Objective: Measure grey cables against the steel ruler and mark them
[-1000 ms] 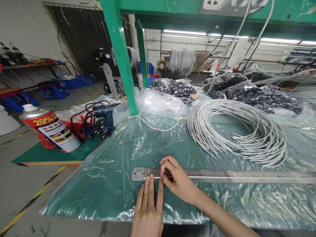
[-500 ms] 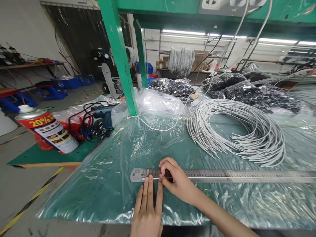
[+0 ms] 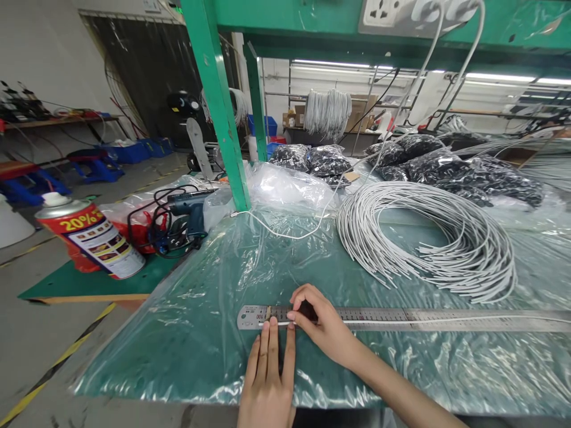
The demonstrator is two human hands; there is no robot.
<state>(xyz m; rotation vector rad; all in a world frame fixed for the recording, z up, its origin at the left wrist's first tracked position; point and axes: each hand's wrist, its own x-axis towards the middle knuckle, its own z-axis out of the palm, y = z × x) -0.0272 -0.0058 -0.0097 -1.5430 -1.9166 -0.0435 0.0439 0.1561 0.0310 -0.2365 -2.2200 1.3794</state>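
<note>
Left hand [image 3: 267, 380] flat on the plastic-covered bench [image 3: 200, 333], fingers pressed together, tips butted against the near edge of the steel ruler [image 3: 401, 318] by its "100" end mark. Right hand [image 3: 323, 327] at 2 o'clock from the left, thumb and forefinger pinching a thin white wire [image 3: 446, 320] down onto the ruler (remaining fingers curled; what sits under them cannot be told).

Wire laid along the ruler, running off toward 3 o'clock, cut end close to the left fingertips.

Compared with half a second and one second ago: both hands in nearly the same posture and place; small view shift only. Wire farther right now shows a slight lift and bow above the ruler's near edge, where earlier it lay straighter. Judged: wire end held at the ruler's end mark, alignment being kept rather than changed; slack to the right not yet taken out.

Large coil of white wire [image 3: 428, 238] at 1 o'clock, well apart from the hands. Spray can [image 3: 91, 238] on its side at 10 o'clock, beside a blue heat gun [image 3: 190, 208]. Bags of black parts [image 3: 446, 163] beyond the coil.
</note>
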